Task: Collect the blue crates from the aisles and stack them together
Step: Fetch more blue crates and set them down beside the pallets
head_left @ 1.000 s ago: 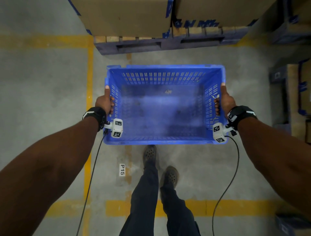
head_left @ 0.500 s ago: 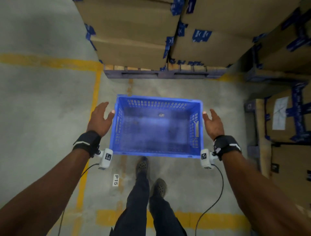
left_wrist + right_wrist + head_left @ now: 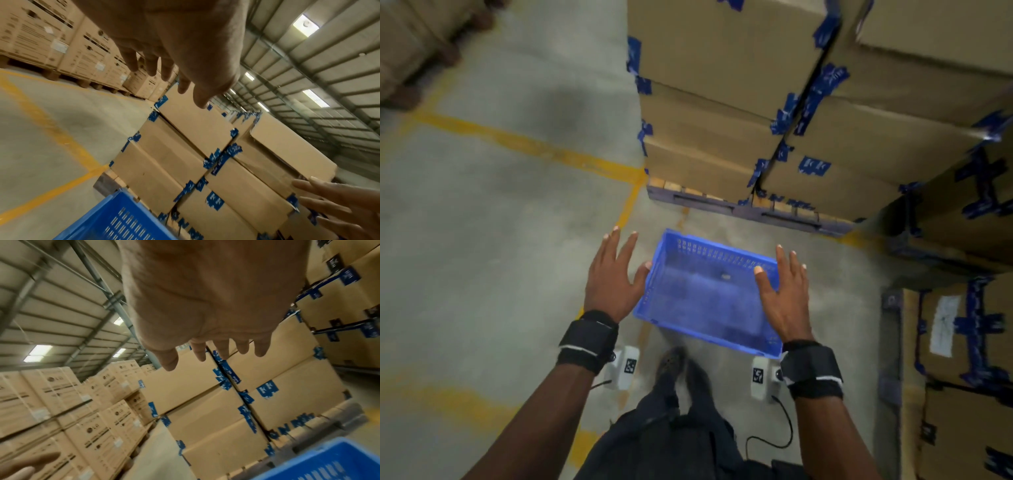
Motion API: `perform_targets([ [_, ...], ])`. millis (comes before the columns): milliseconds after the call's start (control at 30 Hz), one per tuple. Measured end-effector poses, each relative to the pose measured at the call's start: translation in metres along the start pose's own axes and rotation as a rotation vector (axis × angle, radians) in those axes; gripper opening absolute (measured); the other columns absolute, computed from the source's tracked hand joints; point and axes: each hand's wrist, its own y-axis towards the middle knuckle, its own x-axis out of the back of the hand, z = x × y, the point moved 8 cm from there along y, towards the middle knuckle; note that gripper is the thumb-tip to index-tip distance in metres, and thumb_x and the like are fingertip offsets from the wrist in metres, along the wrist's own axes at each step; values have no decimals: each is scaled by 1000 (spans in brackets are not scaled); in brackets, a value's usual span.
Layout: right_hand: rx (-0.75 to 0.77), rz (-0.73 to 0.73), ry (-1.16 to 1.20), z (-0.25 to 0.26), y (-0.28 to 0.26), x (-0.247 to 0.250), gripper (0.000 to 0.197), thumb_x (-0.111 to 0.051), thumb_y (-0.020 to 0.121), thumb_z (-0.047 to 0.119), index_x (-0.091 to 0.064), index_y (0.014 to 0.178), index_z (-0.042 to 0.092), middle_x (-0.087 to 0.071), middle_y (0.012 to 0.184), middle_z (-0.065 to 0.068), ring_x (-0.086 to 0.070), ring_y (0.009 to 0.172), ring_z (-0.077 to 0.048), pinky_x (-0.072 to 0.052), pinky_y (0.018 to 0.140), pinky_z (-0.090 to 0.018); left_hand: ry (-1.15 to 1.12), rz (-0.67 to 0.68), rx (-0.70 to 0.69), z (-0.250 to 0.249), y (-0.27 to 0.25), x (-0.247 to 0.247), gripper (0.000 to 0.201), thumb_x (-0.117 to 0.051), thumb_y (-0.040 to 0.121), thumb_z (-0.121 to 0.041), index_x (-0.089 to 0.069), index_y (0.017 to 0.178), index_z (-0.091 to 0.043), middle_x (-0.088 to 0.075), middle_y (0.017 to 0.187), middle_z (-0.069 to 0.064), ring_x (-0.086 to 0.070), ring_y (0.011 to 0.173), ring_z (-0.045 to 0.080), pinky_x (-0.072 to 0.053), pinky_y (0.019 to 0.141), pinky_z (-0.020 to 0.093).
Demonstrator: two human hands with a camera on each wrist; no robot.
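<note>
A blue slotted crate (image 3: pixel 705 294) sits on the concrete floor just in front of my feet, empty apart from a small scrap inside. My left hand (image 3: pixel 616 274) hovers above its left side with fingers spread, holding nothing. My right hand (image 3: pixel 786 294) hovers over its right side, fingers straight, also holding nothing. A corner of the crate (image 3: pixel 115 217) shows low in the left wrist view below my left hand (image 3: pixel 174 56). The crate's rim (image 3: pixel 333 462) shows at the lower right of the right wrist view, under my right hand (image 3: pixel 205 313).
Stacked cardboard boxes (image 3: pixel 739 113) with blue tape stand on a pallet (image 3: pixel 750 209) right behind the crate. More taped boxes (image 3: pixel 969 342) stand at the right. Yellow floor lines (image 3: pixel 517 144) cross the open concrete aisle at the left. Further box stacks (image 3: pixel 61 40) line the far side.
Both hands let go of the crate, which came down onto the floor. They have since lifted away from its sides and spread open, and the view has tilted up and left.
</note>
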Motion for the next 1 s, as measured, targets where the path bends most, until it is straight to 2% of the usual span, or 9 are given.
perform_targets([
  [133,92,71,104,49,-2,-1,67,-52,99,51,-28,158,29,-18,167,-3,-7,155,-25,-9,125,-41,-72,-56,170,1,-26,35,64,-47,94,-52,-42,152,-24,-27,164,8,-24,150,30,-26,119,45],
  [300,262,284,160,116,-15,-33,67,-50,99,54,-25,158,34,-16,168,5,-5,155,-18,-11,125,-43,-113,-199,351,26,-86,89,62,-47,92,-55,-48,148,-26,-29,163,3,-27,149,25,-30,118,44],
  [433,462,469,168,183,-56,-73,65,-53,100,50,-28,158,32,-18,167,2,-8,155,-18,-14,124,-45,-132,-327,511,67,-164,138,61,-46,92,-58,-48,147,-30,-29,163,-3,-27,148,19,-31,117,41],
  [533,623,596,108,237,-106,-108,65,-54,100,47,-30,157,29,-21,166,-2,-11,154,-21,-14,124,-45,-104,-455,644,101,-240,179,55,-53,97,-51,-48,147,-29,-30,163,-2,-27,148,20,-32,116,42],
  [633,800,674,64,298,-175,-144,65,-56,99,45,-32,157,26,-25,165,-7,-16,153,-23,-14,124,-42,-78,-605,777,128,-330,221,53,-54,98,-49,-50,146,-28,-31,162,-2,-29,147,20,-31,115,40],
  [733,979,796,54,357,-281,-184,64,-55,99,44,-33,156,27,-25,165,-5,-14,153,-22,-11,123,-36,-40,-746,925,153,-443,259,57,-50,94,-53,-51,145,-27,-32,161,-1,-32,145,22,-33,114,42],
  [800,1057,862,55,384,-347,-205,63,-55,99,45,-34,156,28,-25,165,-4,-14,154,-21,-11,123,-35,-15,-811,1002,164,-506,277,59,-49,92,-52,-51,145,-25,-33,161,1,-33,145,24,-35,115,44],
  [1000,1324,1155,63,430,-614,-269,64,-52,98,50,-32,156,32,-24,166,1,-12,154,-17,-9,123,-34,59,-1072,1275,179,-744,325,58,-51,93,-51,-52,145,-26,-33,161,0,-34,144,24,-36,114,43],
])
